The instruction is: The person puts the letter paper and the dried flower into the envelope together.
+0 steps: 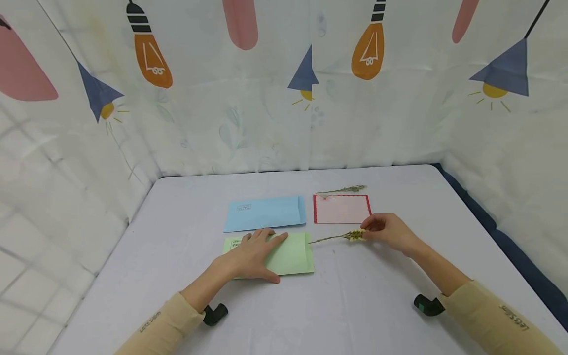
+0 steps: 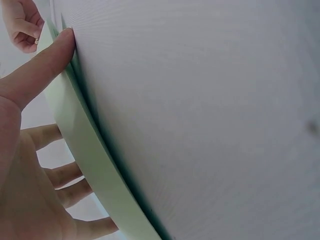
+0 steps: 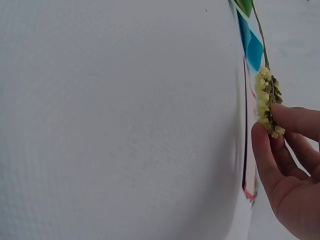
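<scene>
Right grip (image 1: 389, 230) pinches sprig (image 1: 354, 235) by flowered end, bare end leftward near green envelope (image 1: 290, 256) — contact unclear — left grip (image 1: 253, 254) spread atop.

Between the sleeves (image 1: 166, 323), I see a hand could pass over the near table (image 1: 337, 310); farther in, the sprig (image 1: 356, 235) in the right hand (image 1: 390, 231) bars the way to the card (image 1: 341, 209), and the left hand (image 1: 253, 255) spreads over the green envelope (image 1: 293, 254)

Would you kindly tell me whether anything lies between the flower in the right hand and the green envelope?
Nothing visible does: in the head view, the flower, pinched by the right hand, points its stem at the right edge of the green envelope. The left hand lies on the envelope, farther left.
</scene>
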The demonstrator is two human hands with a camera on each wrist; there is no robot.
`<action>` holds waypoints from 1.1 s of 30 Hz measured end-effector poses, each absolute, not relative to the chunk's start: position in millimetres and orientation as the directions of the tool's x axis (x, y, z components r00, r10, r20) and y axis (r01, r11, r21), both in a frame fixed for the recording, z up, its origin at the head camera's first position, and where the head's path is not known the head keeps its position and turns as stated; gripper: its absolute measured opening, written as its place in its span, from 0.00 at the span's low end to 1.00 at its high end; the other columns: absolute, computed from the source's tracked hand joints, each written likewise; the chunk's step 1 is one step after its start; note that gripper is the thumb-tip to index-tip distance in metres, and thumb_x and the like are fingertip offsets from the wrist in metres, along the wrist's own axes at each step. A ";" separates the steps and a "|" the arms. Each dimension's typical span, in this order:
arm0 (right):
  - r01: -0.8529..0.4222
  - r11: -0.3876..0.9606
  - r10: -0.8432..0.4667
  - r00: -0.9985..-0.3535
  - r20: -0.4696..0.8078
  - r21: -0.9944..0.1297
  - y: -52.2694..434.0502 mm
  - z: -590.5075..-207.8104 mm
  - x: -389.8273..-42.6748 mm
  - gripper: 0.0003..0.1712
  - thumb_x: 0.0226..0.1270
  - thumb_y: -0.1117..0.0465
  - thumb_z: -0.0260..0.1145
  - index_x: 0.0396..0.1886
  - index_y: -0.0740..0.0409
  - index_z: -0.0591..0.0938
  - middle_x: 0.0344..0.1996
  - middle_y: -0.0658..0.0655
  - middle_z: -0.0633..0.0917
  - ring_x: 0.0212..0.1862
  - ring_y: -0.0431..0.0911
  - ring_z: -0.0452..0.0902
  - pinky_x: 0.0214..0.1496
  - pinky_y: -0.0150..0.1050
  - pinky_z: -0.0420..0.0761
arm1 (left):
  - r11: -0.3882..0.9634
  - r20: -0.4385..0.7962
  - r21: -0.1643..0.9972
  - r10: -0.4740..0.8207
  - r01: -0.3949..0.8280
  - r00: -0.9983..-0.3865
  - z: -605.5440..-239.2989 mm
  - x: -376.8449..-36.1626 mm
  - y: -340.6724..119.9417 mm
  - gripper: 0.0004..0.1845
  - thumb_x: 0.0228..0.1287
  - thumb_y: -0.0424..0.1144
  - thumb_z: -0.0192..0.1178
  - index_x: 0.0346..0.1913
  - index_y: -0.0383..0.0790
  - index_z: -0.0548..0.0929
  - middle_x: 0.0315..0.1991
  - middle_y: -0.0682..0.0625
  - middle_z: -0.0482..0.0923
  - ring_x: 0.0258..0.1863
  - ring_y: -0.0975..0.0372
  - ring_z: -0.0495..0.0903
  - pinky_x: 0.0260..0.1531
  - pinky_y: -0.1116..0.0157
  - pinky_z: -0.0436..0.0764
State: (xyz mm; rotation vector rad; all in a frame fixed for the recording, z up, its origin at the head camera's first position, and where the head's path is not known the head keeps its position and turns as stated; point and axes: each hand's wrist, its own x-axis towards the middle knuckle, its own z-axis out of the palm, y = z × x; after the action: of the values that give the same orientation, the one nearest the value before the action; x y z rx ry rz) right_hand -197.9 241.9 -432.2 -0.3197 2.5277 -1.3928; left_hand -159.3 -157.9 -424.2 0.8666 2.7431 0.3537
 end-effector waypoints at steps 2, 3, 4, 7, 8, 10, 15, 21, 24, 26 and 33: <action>-0.079 0.515 -0.307 -0.947 -0.098 -0.853 240.6 -433.0 -196.9 0.12 0.66 0.64 0.74 0.47 0.62 0.86 0.40 0.56 0.86 0.43 0.49 0.80 0.42 0.36 0.80 | 0.794 -0.156 0.298 0.589 0.531 -0.793 -424.3 -159.5 -157.4 0.56 0.51 0.61 0.78 0.81 0.51 0.62 0.71 0.42 0.63 0.70 0.47 0.63 0.65 0.38 0.61; -0.082 0.512 -0.311 -0.946 -0.095 -0.855 240.0 -433.2 -196.3 0.12 0.65 0.64 0.74 0.47 0.63 0.86 0.40 0.56 0.86 0.43 0.49 0.80 0.42 0.36 0.80 | 0.793 -0.156 0.298 0.590 0.532 -0.792 -424.2 -159.6 -157.2 0.56 0.51 0.61 0.78 0.81 0.51 0.62 0.71 0.42 0.63 0.70 0.47 0.63 0.65 0.38 0.61; -0.082 0.510 -0.313 -0.945 -0.095 -0.856 239.4 -433.6 -195.9 0.12 0.65 0.64 0.74 0.47 0.63 0.86 0.40 0.56 0.86 0.43 0.49 0.80 0.42 0.36 0.80 | 0.792 -0.157 0.297 0.591 0.533 -0.791 -424.2 -159.6 -157.0 0.56 0.52 0.62 0.77 0.81 0.51 0.62 0.71 0.42 0.63 0.70 0.47 0.63 0.66 0.38 0.61; -0.085 0.501 -0.315 -0.945 -0.090 -0.861 236.6 -434.6 -194.7 0.12 0.65 0.65 0.75 0.46 0.63 0.86 0.39 0.56 0.86 0.43 0.49 0.81 0.42 0.36 0.80 | 0.790 -0.160 0.300 0.595 0.535 -0.788 -423.6 -159.7 -156.4 0.56 0.52 0.61 0.77 0.81 0.50 0.61 0.72 0.41 0.63 0.71 0.46 0.63 0.66 0.37 0.60; -0.086 0.500 -0.318 -0.944 -0.090 -0.862 235.6 -434.9 -194.4 0.12 0.65 0.65 0.75 0.46 0.63 0.86 0.39 0.55 0.86 0.43 0.49 0.81 0.42 0.36 0.80 | 0.790 -0.162 0.301 0.594 0.534 -0.788 -423.3 -159.8 -156.2 0.56 0.52 0.61 0.77 0.81 0.50 0.61 0.72 0.41 0.62 0.71 0.46 0.62 0.66 0.37 0.60; -0.094 0.500 -0.324 -0.942 -0.085 -0.861 232.7 -435.1 -193.9 0.12 0.64 0.65 0.75 0.45 0.63 0.86 0.39 0.55 0.86 0.43 0.49 0.81 0.42 0.36 0.81 | 0.791 -0.164 0.303 0.593 0.532 -0.788 -423.4 -160.0 -156.1 0.56 0.52 0.61 0.78 0.81 0.50 0.61 0.72 0.41 0.62 0.71 0.46 0.62 0.66 0.37 0.60; -0.112 0.489 -0.344 -0.936 -0.074 -0.865 225.8 -438.8 -193.9 0.11 0.63 0.65 0.76 0.44 0.62 0.86 0.38 0.55 0.86 0.43 0.49 0.81 0.42 0.36 0.81 | 0.793 -0.165 0.302 0.590 0.529 -0.790 -425.5 -160.6 -156.5 0.56 0.52 0.61 0.78 0.81 0.51 0.61 0.72 0.42 0.62 0.71 0.47 0.62 0.66 0.37 0.60; -0.115 0.462 -0.356 -0.932 -0.065 -0.879 217.5 -439.8 -192.7 0.11 0.63 0.65 0.76 0.44 0.62 0.86 0.38 0.55 0.87 0.42 0.49 0.81 0.41 0.37 0.81 | 0.790 -0.163 0.302 0.594 0.533 -0.788 -426.4 -161.5 -156.0 0.56 0.52 0.62 0.77 0.81 0.51 0.61 0.72 0.41 0.62 0.71 0.47 0.62 0.67 0.38 0.60; -0.118 0.457 -0.366 -0.928 -0.065 -0.882 212.3 -439.8 -192.5 0.11 0.63 0.64 0.76 0.43 0.62 0.87 0.37 0.54 0.87 0.41 0.49 0.81 0.39 0.38 0.81 | 0.795 -0.165 0.295 0.588 0.529 -0.792 -426.0 -161.6 -156.3 0.56 0.52 0.62 0.77 0.81 0.51 0.61 0.72 0.42 0.62 0.71 0.47 0.62 0.67 0.37 0.59; -0.122 0.457 -0.374 -0.925 -0.066 -0.881 208.8 -439.3 -192.5 0.11 0.63 0.64 0.76 0.43 0.62 0.87 0.36 0.54 0.87 0.40 0.49 0.81 0.39 0.38 0.81 | 0.798 -0.168 0.294 0.585 0.526 -0.793 -425.7 -161.5 -156.6 0.56 0.52 0.62 0.77 0.81 0.51 0.61 0.72 0.42 0.62 0.71 0.47 0.62 0.67 0.37 0.59; -0.132 0.441 -0.404 -0.913 -0.065 -0.888 198.9 -438.2 -192.5 0.09 0.63 0.65 0.77 0.41 0.62 0.87 0.35 0.56 0.86 0.40 0.51 0.81 0.39 0.37 0.82 | 0.795 -0.166 0.294 0.589 0.530 -0.791 -425.4 -161.1 -156.7 0.56 0.52 0.61 0.77 0.81 0.51 0.61 0.72 0.42 0.62 0.71 0.47 0.62 0.67 0.38 0.59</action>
State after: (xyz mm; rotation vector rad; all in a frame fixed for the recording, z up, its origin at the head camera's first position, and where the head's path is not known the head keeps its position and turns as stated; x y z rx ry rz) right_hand -192.5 198.9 -438.2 -0.4630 2.4285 -1.4596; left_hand -161.1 -156.7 -425.4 0.8676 2.7361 0.3408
